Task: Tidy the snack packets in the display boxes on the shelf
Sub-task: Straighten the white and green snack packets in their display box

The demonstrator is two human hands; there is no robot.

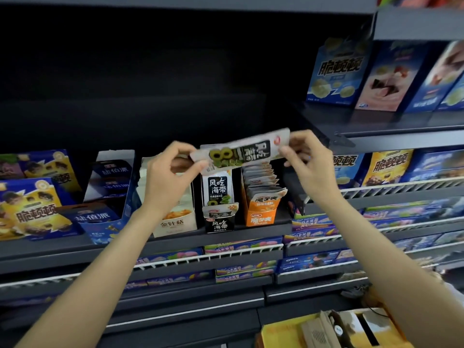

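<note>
A stack of white-and-black seaweed snack packets [241, 150] is held sideways in the air above the shelf. My left hand [167, 169] pinches its left end and my right hand [307, 159] pinches its right end. Directly below stands the black seaweed display box [219, 221] with more such packets upright in it. To its left is a cream mushroom-snack display box [175, 222], partly hidden by my left wrist. To its right an orange display box [261, 214] holds a leaning row of orange-and-white packets [262, 182].
A blue display box [108, 217] of pie packs stands left of the cream box, with blue and yellow cracker boxes [32, 212] beyond. More cracker boxes [389, 167] fill the right shelves. Lower wire-fronted shelves [226, 257] carry flat biscuit boxes. An open yellow carton [334, 330] sits bottom right.
</note>
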